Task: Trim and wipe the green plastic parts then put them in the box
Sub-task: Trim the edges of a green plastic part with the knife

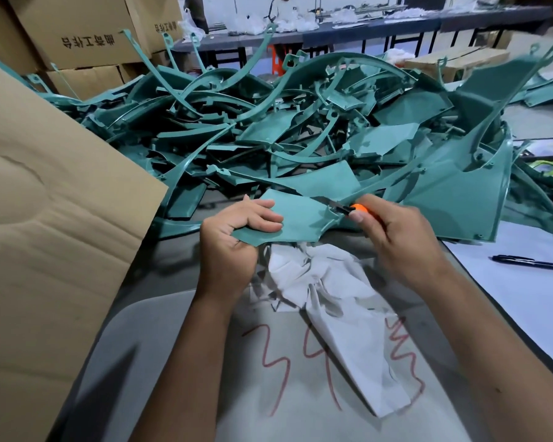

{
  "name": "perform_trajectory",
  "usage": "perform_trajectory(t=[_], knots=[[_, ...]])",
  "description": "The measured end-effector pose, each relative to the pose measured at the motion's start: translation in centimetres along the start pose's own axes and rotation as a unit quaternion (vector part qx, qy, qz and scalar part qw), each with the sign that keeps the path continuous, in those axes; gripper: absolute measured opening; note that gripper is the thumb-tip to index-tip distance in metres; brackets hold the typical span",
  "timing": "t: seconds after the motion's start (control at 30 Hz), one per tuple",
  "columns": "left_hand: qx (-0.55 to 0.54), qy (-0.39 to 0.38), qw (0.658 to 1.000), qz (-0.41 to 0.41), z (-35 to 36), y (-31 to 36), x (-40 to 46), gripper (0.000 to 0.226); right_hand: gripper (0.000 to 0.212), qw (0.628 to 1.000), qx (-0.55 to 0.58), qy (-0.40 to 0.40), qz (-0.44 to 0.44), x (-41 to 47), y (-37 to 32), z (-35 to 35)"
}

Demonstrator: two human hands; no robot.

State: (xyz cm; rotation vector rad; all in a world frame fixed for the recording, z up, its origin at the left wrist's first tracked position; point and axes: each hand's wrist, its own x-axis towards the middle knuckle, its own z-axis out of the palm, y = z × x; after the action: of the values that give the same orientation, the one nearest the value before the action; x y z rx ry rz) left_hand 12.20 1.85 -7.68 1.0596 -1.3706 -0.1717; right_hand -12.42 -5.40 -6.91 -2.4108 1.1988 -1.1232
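One green plastic part (296, 218) held above grey table (179, 346), left hand (233, 237) gripping its edge. Right hand (393, 237) grips orange-tipped knife (348, 209), blade at part. One white wipe (326, 301) beneath. Green parts pile (300, 132) behind. Cardboard box flap (51, 250) left, contents hidden. One black pen (530, 262) right.

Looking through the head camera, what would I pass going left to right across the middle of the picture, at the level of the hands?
Cardboard box flap → left hand → green plastic part it holds → orange knife → right hand → black pen.
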Motion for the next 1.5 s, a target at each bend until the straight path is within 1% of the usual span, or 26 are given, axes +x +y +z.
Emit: perform_trajectory(t=[0.07, 0.13, 0.2, 0.37, 0.43, 0.53, 0.6, 0.67, 0.73, 0.83, 0.9, 0.97, 1.03, 1.13, 1.2, 1.27, 1.37, 1.5], knots=[[-0.003, 0.0, 1.0, -0.005, -0.1, -0.1, 0.1, 0.039, 0.041, 1.0, 0.022, 0.016, 0.001, -0.1, -0.1, 0.0], [-0.001, -0.003, 1.0, -0.005, -0.4, -0.3, 0.1, 0.037, 0.04, 1.0, 0.023, 0.014, 0.003, -0.2, -0.5, 0.0], [0.0, -0.008, 1.0, -0.005, -0.5, -0.3, 0.1, 0.036, 0.035, 1.0, 0.014, 0.0, 0.009, -0.3, -0.9, -0.1], [0.021, -0.005, 1.0, -0.001, -1.1, -0.8, 0.1, 0.036, 0.034, 0.999, 0.008, -0.049, -0.001, -0.3, -1.6, -0.5], [0.013, -0.003, 1.0, -0.002, -1.4, -1.0, 0.1, 0.037, 0.037, 0.996, 0.05, -0.068, -0.009, -0.3, -1.6, -0.8], [-0.015, -0.019, 1.0, 0.002, -1.1, -0.8, 0.3, 0.039, 0.043, 0.99, 0.127, -0.055, 0.01, -0.6, -1.6, -1.0], [-0.02, -0.03, 0.999, 0.002, -1.0, -0.9, 0.4, 0.047, 0.04, 0.994, 0.096, -0.043, 0.018, -0.6, -1.5, -0.9], [-0.015, -0.032, 0.999, 0.001, -1.1, -1.1, 0.4, 0.051, 0.036, 0.997, 0.056, -0.053, 0.015, -0.4, -1.6, -0.8], [-0.002, -0.026, 1.0, 0.0, -1.5, -1.3, 0.4, 0.046, 0.035, 0.996, 0.059, -0.073, 0.003, -0.4, -1.6, -0.8], [0.007, -0.012, 1.0, 0.001, -1.8, -1.2, 0.3, 0.04, 0.041, 0.992, 0.089, -0.092, 0.006, -0.4, -1.3, -1.1], [0.01, -0.003, 1.0, -0.002, -1.7, -1.0, 0.3, 0.041, 0.045, 0.987, 0.143, -0.071, 0.021, -0.5, -1.1, -1.4], [0.027, 0.014, 1.0, -0.005, -1.6, -0.9, 0.4, 0.045, 0.05, 0.983, 0.177, -0.024, 0.031, -0.6, -1.0, -1.5], [0.047, 0.044, 0.998, -0.003, -1.7, -0.8, 0.3, 0.052, 0.047, 0.99, 0.139, 0.007, 0.026, -0.5, -1.4, -1.1], [0.06, 0.073, 0.995, -0.014, -1.8, -0.8, 0.3, 0.057, 0.036, 0.998, 0.058, -0.006, 0.012, -0.5, -2.2, 0.0], [0.063, 0.081, 0.995, -0.02, -1.7, -0.9, 0.3, 0.055, 0.024, 1.0, 0.012, -0.02, 0.001, -0.5, -2.4, 0.5], [0.064, 0.08, 0.995, -0.019, -1.5, -0.8, 0.3, 0.055, 0.016, 1.0, -0.022, -0.011, -0.018, -0.6, -2.5, 0.9], [0.064, 0.082, 0.994, -0.017, -1.3, -0.6, 0.3, 0.056, 0.015, 0.998, -0.059, 0.009, -0.029, -0.6, -2.8, 1.2], [0.066, 0.087, 0.994, -0.016, -1.3, -0.6, 0.2, 0.057, 0.02, 0.994, -0.108, 0.014, -0.022, -0.7, -3.1, 1.5]])
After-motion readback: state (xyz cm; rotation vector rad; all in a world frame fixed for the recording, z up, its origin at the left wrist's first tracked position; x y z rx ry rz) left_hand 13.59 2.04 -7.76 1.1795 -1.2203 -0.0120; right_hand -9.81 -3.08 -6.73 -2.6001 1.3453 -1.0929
